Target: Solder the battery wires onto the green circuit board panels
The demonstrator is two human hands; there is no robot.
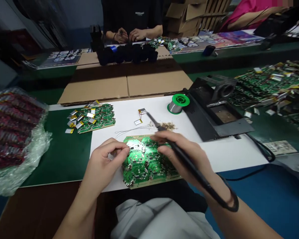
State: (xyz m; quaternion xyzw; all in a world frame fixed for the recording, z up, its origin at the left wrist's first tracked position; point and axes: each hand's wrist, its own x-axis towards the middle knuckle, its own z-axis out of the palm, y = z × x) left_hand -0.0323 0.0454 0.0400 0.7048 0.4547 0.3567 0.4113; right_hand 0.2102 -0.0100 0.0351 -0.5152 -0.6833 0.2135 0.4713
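A green circuit board panel [139, 166] lies on white paper in front of me, brightly lit near its upper left. My left hand [109, 159] is closed in a pinch at the panel's left edge; anything between the fingertips is too small to make out. My right hand [186, 152] holds a black soldering iron [189, 166] above the panel's right part, its tip pointing up and left. Beyond the panel lie two small battery cells [138, 122] with thin leads, some loose wires [132, 128] and a heap of brown crumbs [168, 126].
A green solder spool [178, 103] stands by a black metal stand [209, 113]. Left are another panel with batteries [99, 119] and a bubble-wrapped bundle [15, 132]. Stacked boards [274, 83] lie right. Across the table, a person's hands [129, 35] work.
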